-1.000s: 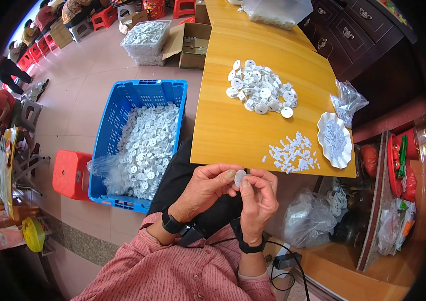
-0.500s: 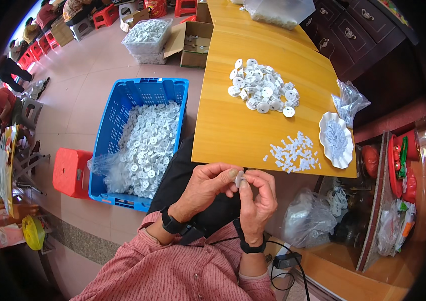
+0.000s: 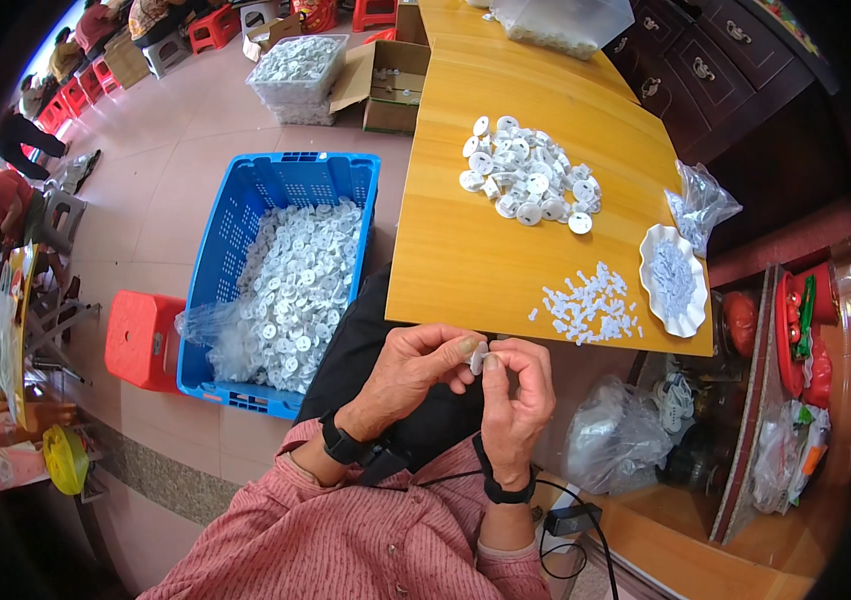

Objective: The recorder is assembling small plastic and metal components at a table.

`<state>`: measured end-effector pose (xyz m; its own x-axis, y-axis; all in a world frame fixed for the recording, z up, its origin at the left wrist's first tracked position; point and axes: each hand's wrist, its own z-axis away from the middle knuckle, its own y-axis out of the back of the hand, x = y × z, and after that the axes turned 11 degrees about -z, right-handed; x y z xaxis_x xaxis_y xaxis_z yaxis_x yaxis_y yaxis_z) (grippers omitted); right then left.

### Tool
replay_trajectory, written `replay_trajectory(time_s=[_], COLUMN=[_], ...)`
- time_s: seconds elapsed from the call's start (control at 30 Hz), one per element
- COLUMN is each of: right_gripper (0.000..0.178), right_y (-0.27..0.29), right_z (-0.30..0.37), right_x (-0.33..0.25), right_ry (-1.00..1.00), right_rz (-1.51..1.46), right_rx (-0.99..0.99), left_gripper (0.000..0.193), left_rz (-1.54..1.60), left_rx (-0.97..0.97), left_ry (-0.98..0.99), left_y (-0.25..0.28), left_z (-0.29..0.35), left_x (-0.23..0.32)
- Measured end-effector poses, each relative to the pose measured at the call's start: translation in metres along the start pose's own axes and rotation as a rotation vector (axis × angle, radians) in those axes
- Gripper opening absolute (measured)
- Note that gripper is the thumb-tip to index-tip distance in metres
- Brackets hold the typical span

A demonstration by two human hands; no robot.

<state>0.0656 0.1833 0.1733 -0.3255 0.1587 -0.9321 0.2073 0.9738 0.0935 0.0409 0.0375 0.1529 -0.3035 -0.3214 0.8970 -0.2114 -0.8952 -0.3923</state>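
Note:
Close to the table's near edge, my left hand [image 3: 410,378] pinches a small white round plastic part [image 3: 478,356] between thumb and fingers. My right hand [image 3: 515,408] is closed on the same part from the other side, its thumb and forefinger at the disc. Any smaller piece in my right fingertips is too small to make out. On the wooden table [image 3: 465,270] lies a heap of white round plastic parts [image 3: 535,175]. Nearer to me is a scatter of small white plastic pegs [image 3: 593,305], and a scalloped white dish [image 3: 656,240] holds more pegs.
Left of my legs stands a blue crate [image 3: 210,270] of white parts, beside a red stool [image 3: 143,340]. A clear bag [image 3: 707,205] lies by the dish. Shelves with bags [image 3: 775,440] are at right. Farther off are a clear tub [image 3: 300,85], a cardboard box [image 3: 390,115] and seated people.
Both hands stay on the round part, with only a slight shift of the fingers and the disc's tilt. The whole view has moved a little.

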Motion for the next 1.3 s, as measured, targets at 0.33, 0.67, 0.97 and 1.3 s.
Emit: replay_trajectory(time_s=[0.33, 0.67, 0.97, 1.3], right_gripper=[0.006, 0.003, 0.005, 0.007], right_y=[-0.001, -0.005, -0.006, -0.001], right_z=[0.001, 0.005, 0.006, 0.005], right_x=[-0.001, 0.002, 0.001, 0.004], right_ry=[0.073, 0.175, 0.131, -0.105], right_rz=[0.079, 0.195, 0.157, -0.22], right_rx=[-0.025, -0.006, -0.017, -0.005], left_gripper=[0.025, 0.024, 0.024, 0.025], left_rz=[-0.017, -0.065, -0.098, -0.051], left_rx=[0.023, 0.059, 0.059, 0.03], left_ry=[-0.015, -0.026, -0.028, 0.02], left_y=[-0.001, -0.004, -0.005, -0.001], left_z=[0.001, 0.003, 0.002, 0.003], left_x=[0.001, 0.001, 0.004, 0.007])
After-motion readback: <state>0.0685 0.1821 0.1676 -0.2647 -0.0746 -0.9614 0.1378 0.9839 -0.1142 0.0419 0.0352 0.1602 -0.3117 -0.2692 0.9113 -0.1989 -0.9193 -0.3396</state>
